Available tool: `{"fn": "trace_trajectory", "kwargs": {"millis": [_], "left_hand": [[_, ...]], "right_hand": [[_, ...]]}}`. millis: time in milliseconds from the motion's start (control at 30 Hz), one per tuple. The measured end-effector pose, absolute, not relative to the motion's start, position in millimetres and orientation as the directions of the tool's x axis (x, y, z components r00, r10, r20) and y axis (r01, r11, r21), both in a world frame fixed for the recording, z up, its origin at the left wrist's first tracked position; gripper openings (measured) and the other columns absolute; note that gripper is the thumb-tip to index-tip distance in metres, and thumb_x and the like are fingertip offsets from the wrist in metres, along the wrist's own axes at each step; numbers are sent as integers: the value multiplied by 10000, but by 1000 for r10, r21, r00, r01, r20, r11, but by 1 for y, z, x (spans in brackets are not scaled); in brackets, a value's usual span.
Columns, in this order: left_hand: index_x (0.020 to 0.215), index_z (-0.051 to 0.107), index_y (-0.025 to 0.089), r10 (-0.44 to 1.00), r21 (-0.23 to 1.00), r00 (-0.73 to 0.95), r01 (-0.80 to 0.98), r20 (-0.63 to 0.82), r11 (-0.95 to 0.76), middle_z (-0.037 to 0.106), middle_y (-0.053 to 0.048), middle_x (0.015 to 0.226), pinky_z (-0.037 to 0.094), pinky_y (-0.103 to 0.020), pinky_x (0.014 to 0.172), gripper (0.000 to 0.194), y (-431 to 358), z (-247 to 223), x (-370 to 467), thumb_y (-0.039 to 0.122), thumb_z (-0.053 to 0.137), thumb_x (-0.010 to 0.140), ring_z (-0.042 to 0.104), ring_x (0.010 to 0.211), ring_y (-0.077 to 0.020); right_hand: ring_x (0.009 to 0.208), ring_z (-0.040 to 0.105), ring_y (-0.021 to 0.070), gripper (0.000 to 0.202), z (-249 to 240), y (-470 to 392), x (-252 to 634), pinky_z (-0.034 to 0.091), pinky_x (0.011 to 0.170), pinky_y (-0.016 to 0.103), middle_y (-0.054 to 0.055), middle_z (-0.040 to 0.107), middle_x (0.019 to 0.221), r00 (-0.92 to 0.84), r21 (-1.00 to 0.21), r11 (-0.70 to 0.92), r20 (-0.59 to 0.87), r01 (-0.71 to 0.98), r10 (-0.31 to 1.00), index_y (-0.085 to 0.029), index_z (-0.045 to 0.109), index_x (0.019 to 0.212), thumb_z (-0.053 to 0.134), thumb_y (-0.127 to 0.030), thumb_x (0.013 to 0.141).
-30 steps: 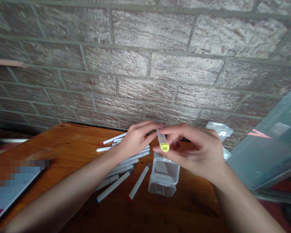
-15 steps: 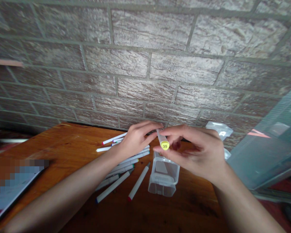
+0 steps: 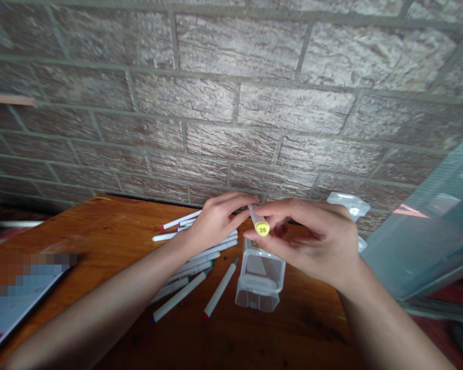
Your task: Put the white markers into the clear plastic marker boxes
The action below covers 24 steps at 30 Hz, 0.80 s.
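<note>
A brick wall [image 3: 216,97] backs the wooden table [image 3: 119,231]. The held marker [image 3: 258,219], with a yellow end numbered 35, is in the air above the far part of the clear case [image 3: 258,300].

Grip: the right hand [image 3: 320,236] pinches the marker near its yellow end between thumb and forefinger. The left hand [image 3: 216,221] appears to pinch the far end; that contact is partly hidden.

Procedure: keep both grips light and aligned along the barrel. Steady with one hand while the other works. Keep the numbered end unobstructed and both wrists clear of the case.

Count: hands, two; held marker, one; clear case, one; clear plastic piece [image 3: 351,204] beyond the right hand, at least one; loose markers [image 3: 196,269], at least eight, including one red-ended marker [image 3: 220,291] nearest the case. The left arm prevents an exact total.
</note>
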State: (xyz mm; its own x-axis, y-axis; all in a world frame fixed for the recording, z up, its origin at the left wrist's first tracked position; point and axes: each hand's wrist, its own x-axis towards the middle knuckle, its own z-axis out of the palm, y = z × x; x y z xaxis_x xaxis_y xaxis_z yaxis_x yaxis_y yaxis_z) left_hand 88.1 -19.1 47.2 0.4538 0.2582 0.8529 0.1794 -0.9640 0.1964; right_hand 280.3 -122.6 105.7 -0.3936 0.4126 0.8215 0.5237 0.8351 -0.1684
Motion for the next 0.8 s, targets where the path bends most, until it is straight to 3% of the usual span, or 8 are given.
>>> {"fn": "trace_trajectory", "kwargs": {"millis": [800], "left_hand": [[1107, 765, 149, 257, 193, 461, 182, 850, -964, 816, -120, 1122, 612, -321, 916, 190, -18, 47, 88, 236, 613, 1034, 777, 1023, -220]], "right_hand": [[544, 668, 91, 192, 107, -120, 282, 521, 535, 205, -26, 786, 752, -404, -120, 834, 832, 539, 381, -222, 763, 1004, 848, -146, 850]]}}
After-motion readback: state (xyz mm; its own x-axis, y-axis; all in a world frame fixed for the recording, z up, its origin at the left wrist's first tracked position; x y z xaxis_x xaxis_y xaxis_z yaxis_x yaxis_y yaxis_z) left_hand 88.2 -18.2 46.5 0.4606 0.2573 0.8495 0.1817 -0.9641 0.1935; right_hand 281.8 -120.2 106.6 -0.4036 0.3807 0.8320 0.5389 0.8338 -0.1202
